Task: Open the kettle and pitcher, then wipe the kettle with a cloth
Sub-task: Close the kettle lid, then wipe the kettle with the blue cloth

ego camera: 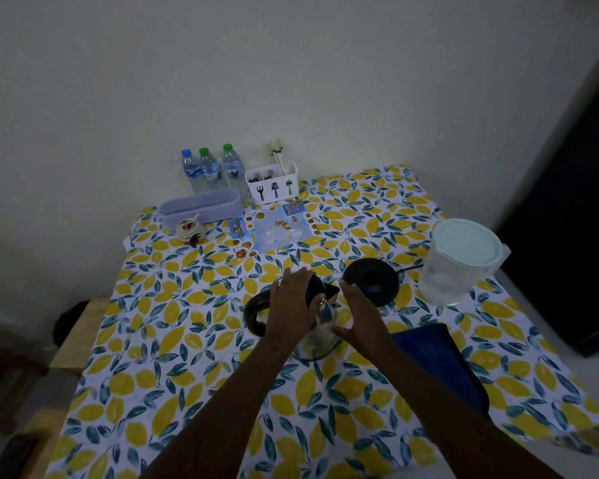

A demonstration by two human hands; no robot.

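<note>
A: Where is the kettle [317, 335]?
B: Near the middle of the surface [173, 344], standing on the lemon-print tablecloth [201, 402]. Its clear body is partly hidden by both hands, and its black handle [253, 314] loops out toward nine o'clock.

A: What are the hands doing?
B: The left hand [293, 305] lies over the black lid [317, 285], fingers spread across the top. The right hand [362, 314] is pressed flat against the kettle's side at three o'clock, fingers extended. The two hands sit close together with the kettle between them. Whether the left one truly clamps the lid, I cannot tell.

A: And the pitcher [459, 262]?
B: Off at two o'clock from the kettle, translucent, with its pale lid [467, 242] on. The round black kettle base [372, 280] sits between the two, just beside the kettle's spout.

A: The cloth [440, 361]?
B: Dark blue, lying flat at four o'clock from the kettle, partly under the right forearm.

A: Anything farther back?
B: At twelve o'clock, by the wall, three water bottles [210, 167] and a white cutlery basket [274, 184].
</note>
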